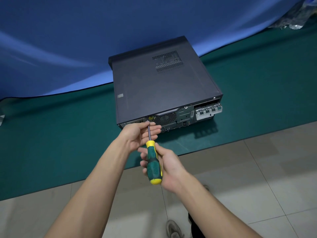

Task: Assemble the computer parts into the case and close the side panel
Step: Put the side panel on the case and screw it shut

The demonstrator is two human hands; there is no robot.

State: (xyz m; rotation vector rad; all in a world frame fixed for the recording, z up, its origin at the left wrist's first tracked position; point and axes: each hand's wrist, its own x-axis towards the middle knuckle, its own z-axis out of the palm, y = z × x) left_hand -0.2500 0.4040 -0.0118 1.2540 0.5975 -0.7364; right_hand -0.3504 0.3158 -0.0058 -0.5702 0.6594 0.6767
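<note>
Near the front edge of the desk (51,152), on its green mat, the computer case (164,86) lies flat with its side panel (154,83) on top and closed, a perforated vent patch toward the far right of that panel. The case's rear face, with its fan grille and ports, is turned toward the person. The right hand (169,166) wraps its grip around the green-and-yellow handle of a screwdriver (153,162), whose shaft points up and away to the top left part of the rear face. The left hand (142,134) has its grip narrow, thumb and fingers lightly curled round the metal shaft close to the tip. A blue cloth (68,40) hangs behind the desk. Below the front edge lie pale floor tiles (257,186) and a grey shoe (173,229).
</note>
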